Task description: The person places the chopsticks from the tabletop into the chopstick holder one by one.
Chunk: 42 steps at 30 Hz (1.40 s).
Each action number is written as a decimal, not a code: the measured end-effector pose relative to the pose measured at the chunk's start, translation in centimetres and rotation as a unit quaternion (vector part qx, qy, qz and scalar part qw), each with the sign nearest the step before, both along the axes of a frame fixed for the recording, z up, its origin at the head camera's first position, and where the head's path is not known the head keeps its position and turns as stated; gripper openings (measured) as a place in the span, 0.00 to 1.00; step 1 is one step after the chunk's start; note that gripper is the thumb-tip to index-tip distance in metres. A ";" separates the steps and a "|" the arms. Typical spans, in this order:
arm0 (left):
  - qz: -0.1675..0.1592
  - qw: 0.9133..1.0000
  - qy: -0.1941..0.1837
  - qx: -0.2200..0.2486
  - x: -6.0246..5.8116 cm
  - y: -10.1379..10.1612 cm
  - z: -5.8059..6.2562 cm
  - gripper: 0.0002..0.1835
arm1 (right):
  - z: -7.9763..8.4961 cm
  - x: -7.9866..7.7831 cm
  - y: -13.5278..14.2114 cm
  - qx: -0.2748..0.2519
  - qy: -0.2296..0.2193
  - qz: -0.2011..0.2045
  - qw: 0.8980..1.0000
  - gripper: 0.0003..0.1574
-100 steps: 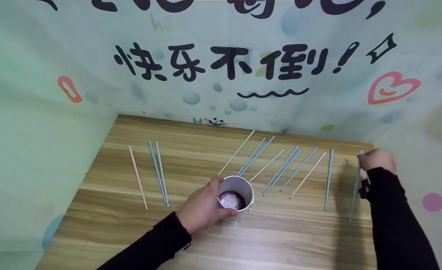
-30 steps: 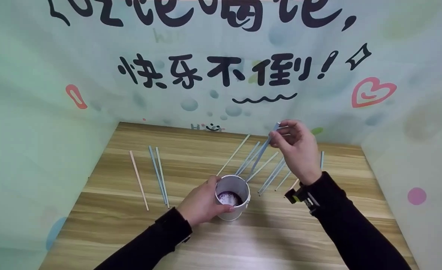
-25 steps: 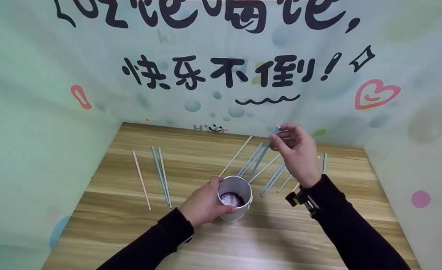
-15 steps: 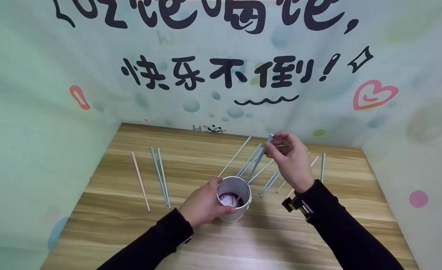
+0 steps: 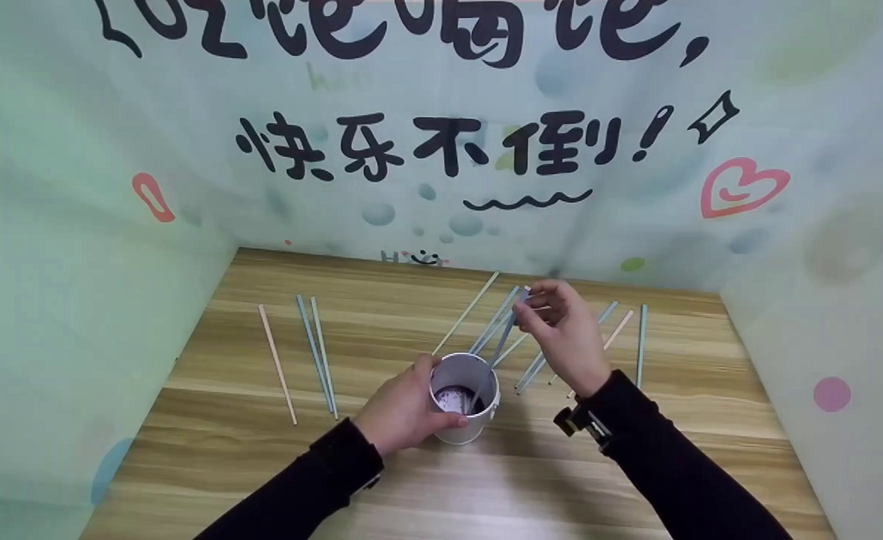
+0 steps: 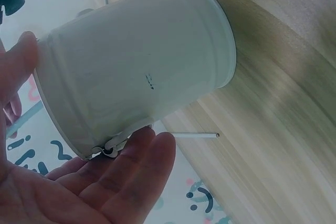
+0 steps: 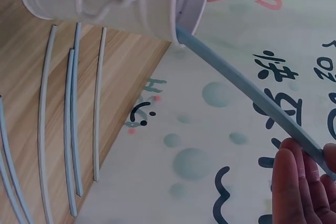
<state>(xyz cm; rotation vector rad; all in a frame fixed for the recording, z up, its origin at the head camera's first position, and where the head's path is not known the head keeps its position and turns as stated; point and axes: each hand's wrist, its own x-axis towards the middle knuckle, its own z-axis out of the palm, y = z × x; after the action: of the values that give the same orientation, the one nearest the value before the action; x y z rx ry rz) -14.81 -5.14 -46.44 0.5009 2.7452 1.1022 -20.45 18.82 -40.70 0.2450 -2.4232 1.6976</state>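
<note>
Head view: the left hand (image 5: 403, 409) grips the pail (image 5: 479, 427), seemingly to steady it; toward two o'clock the right hand (image 5: 570, 334) pinches a blue straw (image 5: 500, 341) high, likely for clearance, lower end inside.

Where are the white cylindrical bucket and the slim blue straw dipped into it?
White cylindrical bucket (image 6: 136, 61): left wrist view, on its outer wall.
Slim blue straw (image 7: 252, 94): right wrist view, on its exposed shaft.
</note>
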 end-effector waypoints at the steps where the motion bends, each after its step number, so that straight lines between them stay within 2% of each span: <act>1: 0.000 1.000 0.000 -0.001 0.0 0.0 0.0 0.47 | -0.1 0.0 0.0 -0.001 -0.001 0.001 1.000 0.19; 17: 0.003 1.000 -0.007 0.001 -0.1 0.1 0.0 0.47 | -1.6 0.0 0.1 -0.021 -0.030 0.005 0.999 0.18; 29: 0.001 1.000 0.010 0.006 -0.1 0.1 -0.2 0.46 | -2.6 -0.1 0.3 -0.035 -0.038 0.009 0.999 0.20; 42: 0.009 1.000 -0.007 0.002 0.0 0.2 -0.1 0.47 | -3.2 -0.3 1.1 -0.037 -0.050 0.014 0.998 0.17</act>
<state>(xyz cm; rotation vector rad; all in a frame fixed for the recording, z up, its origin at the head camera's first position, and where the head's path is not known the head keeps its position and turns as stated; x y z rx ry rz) -14.82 -4.95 -46.50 0.4687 2.7408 1.1100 -20.75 19.88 -43.89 0.1888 -2.4315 1.8491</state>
